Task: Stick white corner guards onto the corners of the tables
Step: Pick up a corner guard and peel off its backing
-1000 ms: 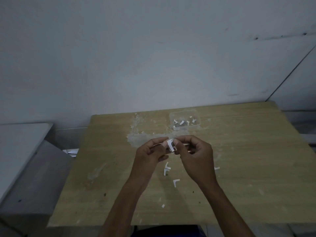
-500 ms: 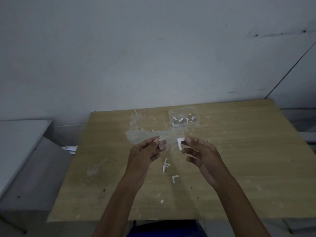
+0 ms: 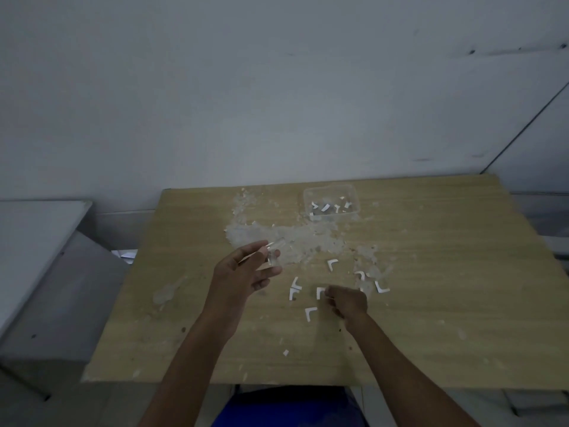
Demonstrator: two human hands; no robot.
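Right hand [image 3: 346, 300] is low on the table [image 3: 446, 272], fingers curled, tips at a white L-shaped corner guard [image 3: 320, 292]. Looks like it pinches that guard or is just setting it down; can't tell which, the fingers hide the touch spot. The guard lies just left of the knuckles, flat on the wood.

Left hand [image 3: 246, 272] is up off the table, further back & to the left. It pinches a small clear bit [image 3: 272, 252] between thumb & a finger, prob. a peeled backing film, but it's too blurry to be sure.

More guards lie close by: one [image 3: 310, 312] just in front of the right hand, a pair [image 3: 294, 288] between the two hands, one [image 3: 332, 264] behind, and some [image 3: 381, 286] to the right. A clear tub [image 3: 354, 192] w/ more white bits sits far back. A heap of clear scraps [image 3: 277, 235] is spread on the wood behind the left hand.

No guard is on a table corner yet, as far as I can see. The right hand is much nearer the guards, so it should do the next pick. The near corners are well away from both hands.
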